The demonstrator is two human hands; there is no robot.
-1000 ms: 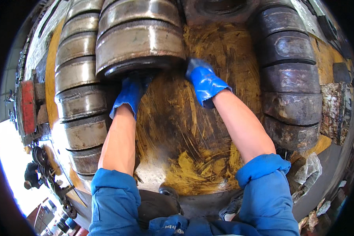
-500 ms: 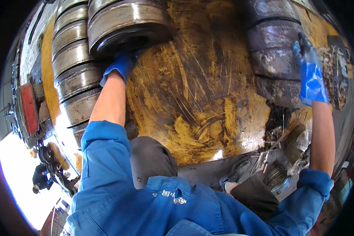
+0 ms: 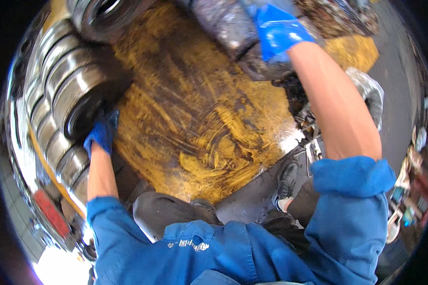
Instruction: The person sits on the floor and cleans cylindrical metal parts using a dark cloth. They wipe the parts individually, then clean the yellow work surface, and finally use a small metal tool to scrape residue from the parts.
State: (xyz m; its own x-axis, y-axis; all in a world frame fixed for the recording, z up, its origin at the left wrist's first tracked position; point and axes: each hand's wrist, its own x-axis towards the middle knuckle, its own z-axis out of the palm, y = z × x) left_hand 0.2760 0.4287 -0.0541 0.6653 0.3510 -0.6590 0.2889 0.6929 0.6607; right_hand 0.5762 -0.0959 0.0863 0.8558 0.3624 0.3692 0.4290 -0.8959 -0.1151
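Note:
My left hand (image 3: 101, 135), in a blue glove, is at the near end of a row of shiny metal rollers (image 3: 73, 88), touching or just beside the end roller's dark face. Its fingers are in shadow and partly hidden. Out ahead to the right, my right hand (image 3: 278, 35), also gloved in blue, lies over a row of dark, greasy cylindrical parts (image 3: 226, 28). Motion smears its fingers, so I cannot make out their pose. Between the two rows spreads a yellow, grease-streaked work surface (image 3: 209, 128).
Another roller (image 3: 102, 19) with a central hole stands at the far left. A red block (image 3: 52, 213) sits at the left edge. Black grease and small scraps (image 3: 302, 104) lie by the surface's right edge. A dark shoe (image 3: 286, 178) is below it. Assorted clutter (image 3: 409, 185) lies far right.
The view has swung, shifting the rollers left and down. My right arm now reaches farther forward and inward across the greasy row. My left hand remains by the end of a roller row.

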